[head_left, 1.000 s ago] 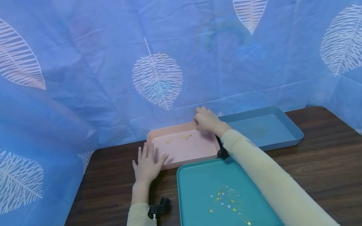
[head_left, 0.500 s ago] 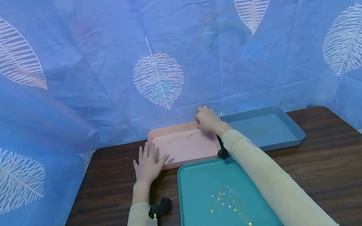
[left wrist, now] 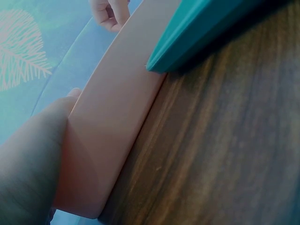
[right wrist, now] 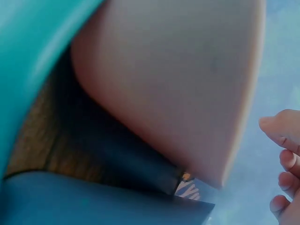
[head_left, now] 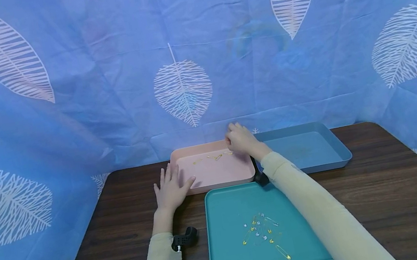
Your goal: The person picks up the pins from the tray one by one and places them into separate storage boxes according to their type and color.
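Note:
My left hand (head_left: 169, 189) rests, fingers spread, at the left front corner of a shallow pink tray (head_left: 216, 177). Several gold safety pins (head_left: 217, 157) lie towards the back of that tray. Over its back right part hovers my right hand (head_left: 241, 139). In the right wrist view the thumb and fingers of the right hand (right wrist: 288, 161) stand apart, loosely bent, with nothing visible between them. In front, a teal tray (head_left: 225, 205) bears a scatter of gold and silver safety pins, among them a long gold safety pin (head_left: 283, 252) near its front edge.
A blue-grey tray (head_left: 302, 148) adjoins the pink one on the right. All three trays stand on a dark wooden table (head_left: 388, 192). Behind it hangs a blue cloth (head_left: 119, 94) with white leaf prints. My right forearm crosses the teal tray's right side.
A gold safety pin now shows in the pink tray beside my right hand, whose forearm has shifted slightly right and back. My left hand has kept its place.

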